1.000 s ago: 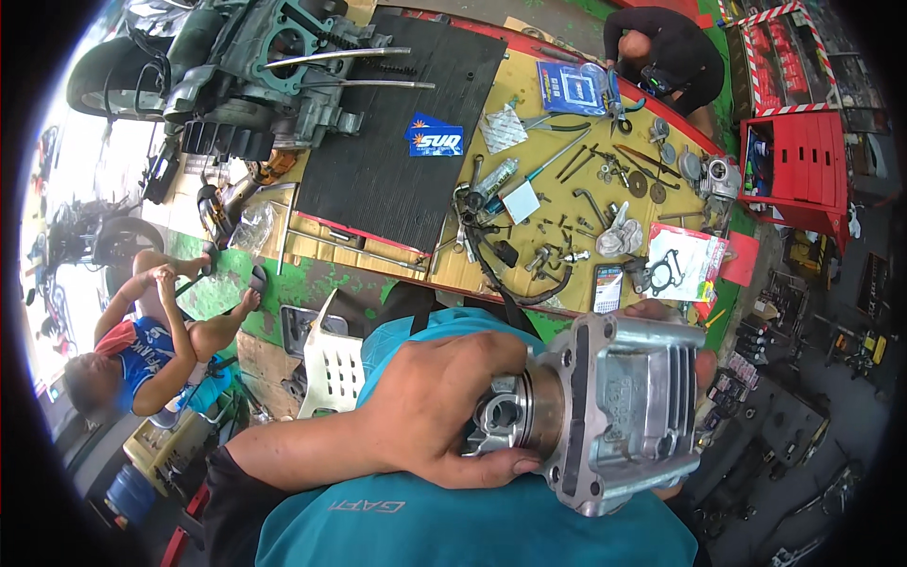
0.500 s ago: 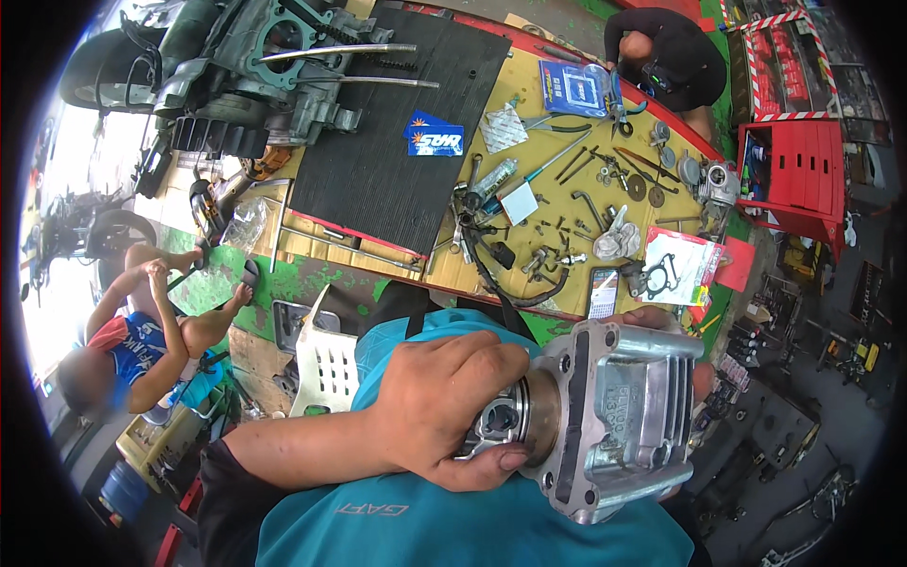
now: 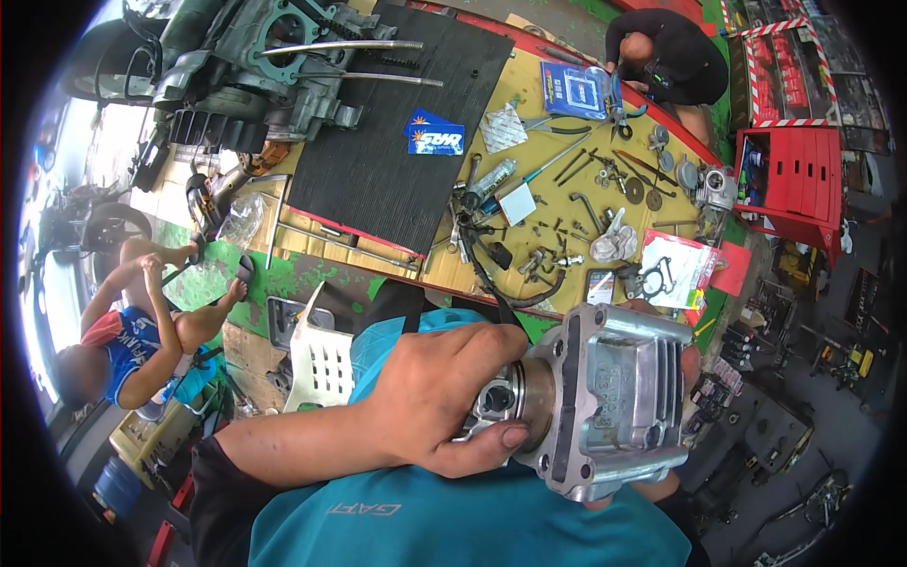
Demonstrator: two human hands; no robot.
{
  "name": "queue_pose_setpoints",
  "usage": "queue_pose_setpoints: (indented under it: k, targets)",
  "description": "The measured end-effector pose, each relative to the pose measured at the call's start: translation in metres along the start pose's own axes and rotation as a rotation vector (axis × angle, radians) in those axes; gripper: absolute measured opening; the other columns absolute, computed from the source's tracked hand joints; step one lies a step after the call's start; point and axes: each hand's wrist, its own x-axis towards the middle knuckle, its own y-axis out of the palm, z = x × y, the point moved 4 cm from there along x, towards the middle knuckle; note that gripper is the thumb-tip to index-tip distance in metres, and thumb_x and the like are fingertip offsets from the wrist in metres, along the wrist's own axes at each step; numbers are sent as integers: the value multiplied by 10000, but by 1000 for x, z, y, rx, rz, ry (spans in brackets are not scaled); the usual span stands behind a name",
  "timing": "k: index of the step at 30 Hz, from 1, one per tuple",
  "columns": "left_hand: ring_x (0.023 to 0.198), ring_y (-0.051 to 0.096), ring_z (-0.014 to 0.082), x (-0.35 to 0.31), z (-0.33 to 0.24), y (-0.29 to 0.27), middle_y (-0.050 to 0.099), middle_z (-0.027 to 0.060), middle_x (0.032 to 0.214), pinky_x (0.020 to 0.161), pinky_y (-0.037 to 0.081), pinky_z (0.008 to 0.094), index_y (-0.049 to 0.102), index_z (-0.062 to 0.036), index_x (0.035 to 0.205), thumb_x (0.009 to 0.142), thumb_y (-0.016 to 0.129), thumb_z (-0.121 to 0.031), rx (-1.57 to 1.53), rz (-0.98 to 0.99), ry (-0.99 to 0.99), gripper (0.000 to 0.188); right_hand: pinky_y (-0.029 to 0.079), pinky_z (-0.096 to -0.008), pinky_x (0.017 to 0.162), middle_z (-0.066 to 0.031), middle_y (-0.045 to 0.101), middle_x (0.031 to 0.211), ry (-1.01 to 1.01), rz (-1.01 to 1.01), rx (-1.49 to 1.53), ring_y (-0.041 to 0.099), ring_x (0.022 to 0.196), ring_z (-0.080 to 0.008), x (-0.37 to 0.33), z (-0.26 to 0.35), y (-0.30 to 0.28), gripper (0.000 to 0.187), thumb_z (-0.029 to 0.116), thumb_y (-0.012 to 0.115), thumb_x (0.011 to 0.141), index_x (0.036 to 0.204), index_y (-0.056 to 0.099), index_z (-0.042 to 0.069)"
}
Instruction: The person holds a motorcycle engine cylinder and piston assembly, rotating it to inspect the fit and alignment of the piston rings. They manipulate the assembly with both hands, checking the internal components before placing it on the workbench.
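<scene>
My left hand (image 3: 439,397) is closed around a piston (image 3: 498,401), with the thumb on its near side. The piston's ringed crown end meets the round sleeve (image 3: 539,404) that sticks out of a silver cylinder block (image 3: 619,406); how deep it sits in the bore cannot be told. Cooling fins line the block's right side. My right hand (image 3: 693,369) supports the block from behind and below; only fingertips and a bit of wrist show past it. Both parts are held above my lap, in front of my teal shirt.
Ahead stands a workbench with a black ribbed mat (image 3: 397,123), an engine (image 3: 255,76), scattered bolts and tools, and a gasket in a packet (image 3: 671,269). A person (image 3: 666,57) is at its far side; another sits at left (image 3: 142,340). A red tool cabinet (image 3: 794,180) stands right.
The cylinder block has shifted slightly up and to the left and tilted a little, with both hands still on the parts. My left thumb has moved up a little along the piston.
</scene>
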Motion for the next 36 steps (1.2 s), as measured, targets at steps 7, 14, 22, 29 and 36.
queue_pose_setpoints:
  k: [7, 14, 22, 29, 36]
  targets:
    - [722, 636, 382, -2, 2, 2, 615, 190, 867, 614, 513, 434, 538, 36, 1144, 823, 667, -380, -33, -16, -20, 541, 483, -576, 1043, -218, 534, 1389, 14, -17, 11, 543, 1265, -397, -2, 1, -1, 746, 618, 557, 940, 1455, 440, 90]
    - [725, 639, 388, 0, 4, -2, 608, 199, 847, 599, 506, 439, 512, 21, 1143, 872, 649, -399, -26, -28, -80, 518, 473, -570, 1052, -217, 527, 1396, 5, -7, -47, 537, 1273, -395, -2, 2, 6, 759, 601, 572, 925, 1465, 422, 89]
    - [730, 619, 423, 9, -4, -11, 591, 207, 803, 648, 488, 474, 476, 20, 1195, 909, 601, -406, -82, 91, -259, 529, 463, -564, 1064, -215, 518, 1404, -12, -10, -142, 530, 1282, -392, 2, 1, 14, 777, 583, 589, 907, 1476, 401, 87]
    - [725, 616, 423, 7, -4, -12, 600, 200, 845, 644, 484, 489, 486, 6, 1202, 870, 607, -334, 163, 43, -85, 491, 454, -558, 1073, -214, 511, 1411, -31, -21, -228, 524, 1290, -390, 4, 0, 27, 795, 566, 604, 892, 1486, 383, 86]
    - [695, 607, 411, 5, -5, -6, 583, 201, 821, 623, 478, 484, 491, 7, 1160, 850, 625, -308, 186, 25, -41, 461, 444, -552, 1083, -213, 504, 1418, -33, -24, -267, 517, 1298, -387, 1, 1, 29, 815, 549, 619, 877, 1496, 365, 84]
